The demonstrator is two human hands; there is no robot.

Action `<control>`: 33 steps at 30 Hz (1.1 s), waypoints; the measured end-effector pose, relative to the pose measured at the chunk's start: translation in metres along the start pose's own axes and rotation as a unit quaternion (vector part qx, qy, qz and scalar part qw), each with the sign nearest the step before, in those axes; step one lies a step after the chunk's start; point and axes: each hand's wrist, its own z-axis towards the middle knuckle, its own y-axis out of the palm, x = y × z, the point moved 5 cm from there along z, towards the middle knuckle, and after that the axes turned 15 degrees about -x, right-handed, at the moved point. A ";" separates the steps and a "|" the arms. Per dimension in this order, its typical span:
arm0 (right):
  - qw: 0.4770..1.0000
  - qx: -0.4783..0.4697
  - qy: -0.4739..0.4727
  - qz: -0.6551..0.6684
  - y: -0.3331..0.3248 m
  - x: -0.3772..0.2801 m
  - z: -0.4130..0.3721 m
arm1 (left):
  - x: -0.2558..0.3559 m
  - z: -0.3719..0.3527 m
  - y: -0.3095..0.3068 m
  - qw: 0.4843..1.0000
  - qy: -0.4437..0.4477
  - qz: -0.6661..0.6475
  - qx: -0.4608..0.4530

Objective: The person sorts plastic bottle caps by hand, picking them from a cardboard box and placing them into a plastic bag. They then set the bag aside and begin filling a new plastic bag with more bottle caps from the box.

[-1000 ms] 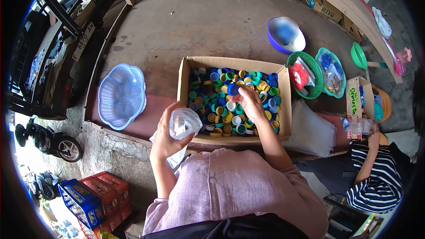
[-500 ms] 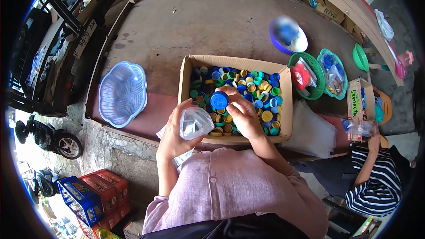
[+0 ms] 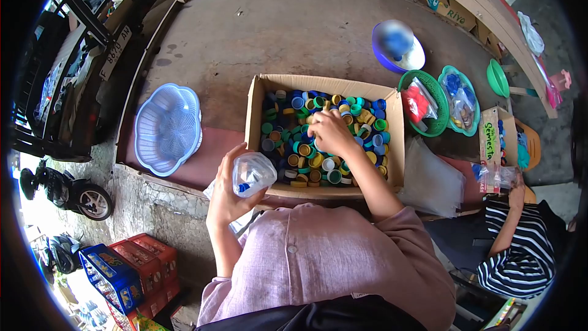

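My left hand (image 3: 224, 201) is wrapped round a clear plastic bag (image 3: 258, 173), held mouth up left of the box's front edge. Inside the bag lies a blue bottle cap (image 3: 244, 187). The cardboard box (image 3: 397, 147) in front of me is filled with loose bottle caps (image 3: 303, 162) in blue, yellow, green and white. My right hand (image 3: 335, 133) is down among these caps near the box's middle, its fingers curled and pointing left. What sits between its fingertips is hidden.
Left of the box stands a light blue plastic basket (image 3: 169, 129). To the right are flat clear bags (image 3: 432, 178), a green basket (image 3: 440, 124), a teal basket (image 3: 471, 127) and a purple-rimmed bowl (image 3: 418, 55). A co-worker's hand (image 3: 517, 193) holds a clear bag at far right.
My right hand has moved from beside the bag into the box. The blue cap it held is gone from its fingers, and a blue cap now shows in the bag. My left hand shifted slightly left.
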 end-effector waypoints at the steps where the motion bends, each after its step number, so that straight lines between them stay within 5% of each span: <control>1: 0.999 -0.034 0.012 0.001 0.005 -0.003 0.001 | 0.000 0.000 -0.002 1.000 0.001 0.000 0.009; 7: 0.999 -0.020 -0.003 0.028 0.016 0.001 0.003 | -0.006 -0.001 -0.001 1.000 -0.005 -0.012 0.008; 10: 0.930 0.052 -0.026 0.363 0.006 0.012 0.001 | -0.006 -0.001 0.000 1.000 -0.008 -0.003 0.006; 18: 0.798 0.084 -0.112 0.586 -0.011 -0.005 -0.017 | -0.005 0.001 0.001 1.000 -0.016 -0.001 -0.007; 22: 0.820 0.093 -0.091 0.558 -0.014 -0.002 -0.022 | -0.005 0.000 0.002 1.000 -0.019 0.007 -0.010; 25: 0.917 0.129 -0.005 0.378 -0.029 0.010 -0.025 | -0.007 -0.001 -0.001 1.000 -0.010 0.013 0.000; 29: 0.939 0.177 0.120 0.271 -0.033 0.049 -0.036 | -0.011 -0.004 -0.004 1.000 0.002 0.015 0.015; 33: 0.964 0.101 0.141 0.203 -0.027 0.072 -0.044 | -0.013 -0.004 -0.003 1.000 0.000 0.001 0.015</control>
